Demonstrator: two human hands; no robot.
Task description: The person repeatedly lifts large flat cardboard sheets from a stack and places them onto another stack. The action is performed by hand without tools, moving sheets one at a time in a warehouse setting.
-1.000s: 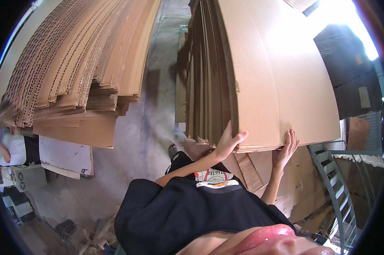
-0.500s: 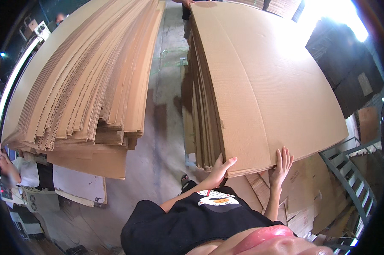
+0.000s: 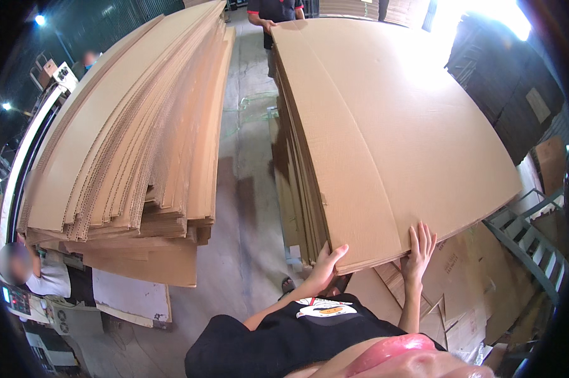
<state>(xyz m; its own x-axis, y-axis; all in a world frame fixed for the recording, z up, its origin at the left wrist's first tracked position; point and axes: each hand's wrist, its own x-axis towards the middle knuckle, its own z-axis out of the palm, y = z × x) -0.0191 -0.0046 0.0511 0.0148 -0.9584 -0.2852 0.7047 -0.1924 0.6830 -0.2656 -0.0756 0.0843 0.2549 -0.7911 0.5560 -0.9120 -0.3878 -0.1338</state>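
Grasping the board (image 3: 410,126) at right: left hand (image 3: 323,269) at near left corner, right hand (image 3: 418,255) on near edge. Now in fuller view at far left corner: co-worker (image 3: 277,9); likely held from both ends.

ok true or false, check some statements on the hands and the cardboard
1. The left hand is at the near left corner of the right cardboard stack. True.
2. The right hand is clear of the cardboard. False: its fingers lie over that stack's near edge.
3. A co-worker stands at that stack's far end. True.
4. The metal steps stand between the stacks. False: they are right of both.
5. A crease runs along the right stack's top sheet. True.
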